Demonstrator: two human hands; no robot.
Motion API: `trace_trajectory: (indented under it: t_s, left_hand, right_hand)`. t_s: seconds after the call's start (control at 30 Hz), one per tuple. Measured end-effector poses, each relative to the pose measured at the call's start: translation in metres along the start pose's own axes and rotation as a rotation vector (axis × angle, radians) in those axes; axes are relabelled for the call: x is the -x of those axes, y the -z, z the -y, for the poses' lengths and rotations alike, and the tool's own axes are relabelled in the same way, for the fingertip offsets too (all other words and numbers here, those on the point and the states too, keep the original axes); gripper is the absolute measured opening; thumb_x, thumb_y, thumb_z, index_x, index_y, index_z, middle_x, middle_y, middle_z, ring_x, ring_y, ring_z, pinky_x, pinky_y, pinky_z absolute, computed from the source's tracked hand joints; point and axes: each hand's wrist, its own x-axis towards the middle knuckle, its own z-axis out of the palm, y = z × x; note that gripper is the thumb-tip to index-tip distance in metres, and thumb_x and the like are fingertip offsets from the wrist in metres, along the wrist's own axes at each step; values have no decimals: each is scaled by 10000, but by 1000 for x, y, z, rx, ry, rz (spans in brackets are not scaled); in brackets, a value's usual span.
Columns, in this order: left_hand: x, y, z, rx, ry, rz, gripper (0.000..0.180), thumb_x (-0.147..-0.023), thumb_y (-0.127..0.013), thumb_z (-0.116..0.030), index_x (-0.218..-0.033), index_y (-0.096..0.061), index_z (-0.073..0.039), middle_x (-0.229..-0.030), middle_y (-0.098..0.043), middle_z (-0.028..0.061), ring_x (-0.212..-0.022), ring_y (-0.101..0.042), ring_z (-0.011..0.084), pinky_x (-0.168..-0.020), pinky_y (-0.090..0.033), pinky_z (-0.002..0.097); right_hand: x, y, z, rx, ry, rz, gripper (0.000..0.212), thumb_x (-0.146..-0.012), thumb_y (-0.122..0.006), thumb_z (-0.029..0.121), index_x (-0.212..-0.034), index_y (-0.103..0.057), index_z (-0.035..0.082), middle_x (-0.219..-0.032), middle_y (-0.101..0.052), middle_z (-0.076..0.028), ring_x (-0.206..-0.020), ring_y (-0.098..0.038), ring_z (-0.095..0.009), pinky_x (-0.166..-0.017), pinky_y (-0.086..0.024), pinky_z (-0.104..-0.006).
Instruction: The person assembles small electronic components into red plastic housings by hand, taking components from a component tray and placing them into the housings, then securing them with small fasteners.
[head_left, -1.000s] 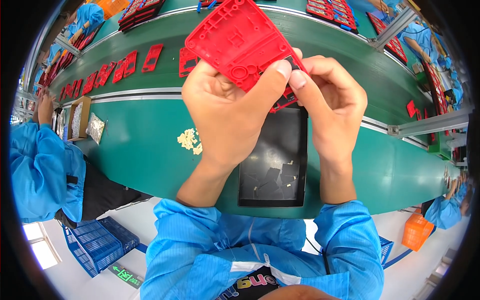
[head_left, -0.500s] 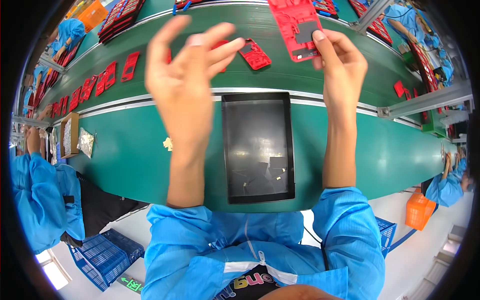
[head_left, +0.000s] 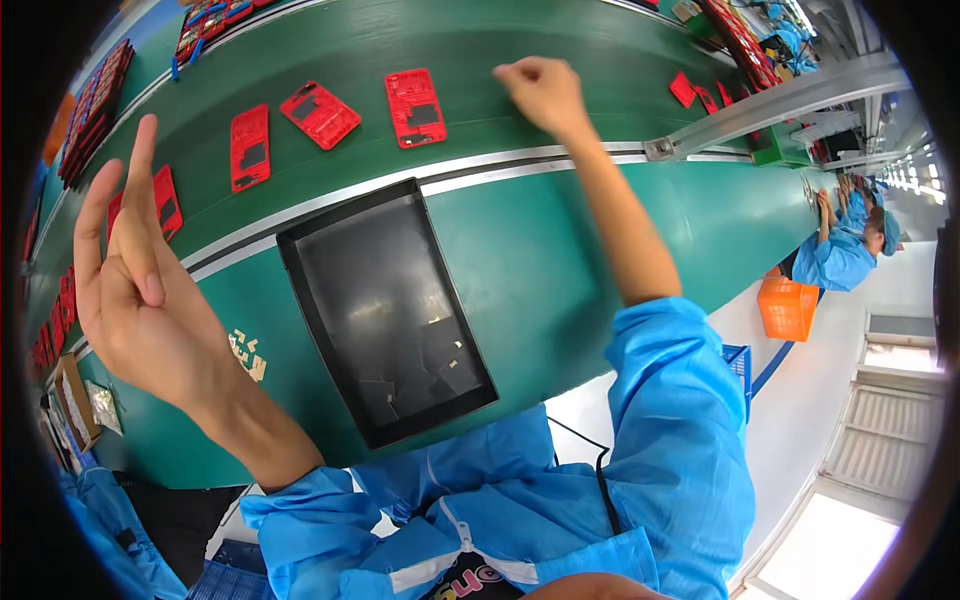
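Two bare hands: L hand [head_left: 150,290] & R hand [head_left: 545,95], forearms out of blue sleeves [head_left: 670,380].
L hand: open, fingers spread, raised L of black tray [head_left: 350,250].
R hand: fingers curled in, over green belt [head_left: 480,55], beyond & R of tray; can't tell if tips pinch anything.
Nearest casing: red plastic casing [head_left: 415,110] w/ dark rect. patch, flat on belt beyond tray's far R corner, apart from R hand.
Other casings: slanted red casing [head_left: 320,115] beyond tray; narrow-looking red casing [head_left: 250,148] beyond tray, further L.
Tray contents: thin dark pcs [head_left: 455,375] & small pale bits, near end of tray.
Tray position: askew on green bench [head_left: 560,300].
Cream pcs [head_left: 250,355]: loose pile on bench, just L of tray.
Metal rail [head_left: 500,165]: betw. bench & belt, by tray's far end.
Orange basket [head_left: 787,308]: well R of tray.
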Motion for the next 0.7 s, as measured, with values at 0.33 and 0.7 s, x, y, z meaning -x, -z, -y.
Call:
trace_trajectory:
  t_s: [0.33, 0.7]
  left_hand:
    - [2, -3, 1, -156, 196, -151, 437, -999, -339, 29, -1399, -403, 193, -746, -477, 79, -441, -559, 195, -608, -553, 281]
    - [-5, 10, 37, 341, -125, 254, 429, -939, -374, -18, -1285, -582, 127, -591, -429, 9, -1222, -505, 689, -1232, -179, 651]
  right_hand:
    - [-98, 99, -245, 740, -731, -471, 938, -892, -599, 629, -1568, -295, 55, -1664, -58, -290, -1520, -101, -482, -1155, -196, -693]
    - [-87, 126, -226, 701, -168, -280, 413, -892, -666, 430, -1000, -697, 32, -999, -742, -219, -1010, -702, -417, -894, -535, -527]
